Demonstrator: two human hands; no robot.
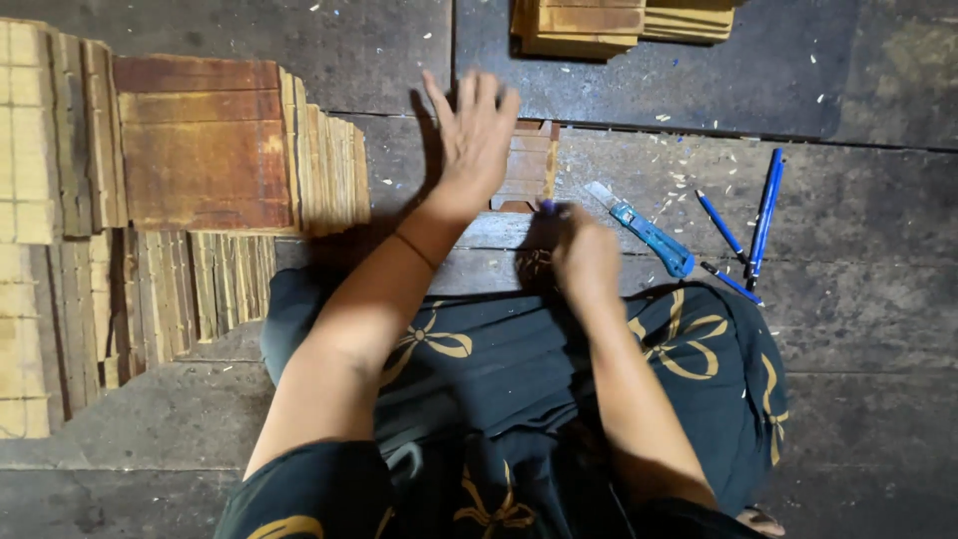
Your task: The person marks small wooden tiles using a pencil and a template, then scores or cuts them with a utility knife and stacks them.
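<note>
— What is sitting nearest, at mid-frame?

— The right hand (587, 262) is curling shut on a blue pen (547, 206), tip meeting a small wooden tile (526, 165) on the floor (399, 50). Just above, the left hand (474, 135) is pressing flat, fingers spread, likely steadying that tile.

— And farther out?

— One blue utility knife (644, 230) and three more blue pens (763, 215) are lying right of centre; tile stacks (200, 150) are filling the left edge.

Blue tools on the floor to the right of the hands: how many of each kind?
Blue-handled utility knife with metal blade: 1
Blue pens lying loose on the dark floor: 3
Total: 4
The right hand also grips something blue-tipped, too hidden to class.
</note>
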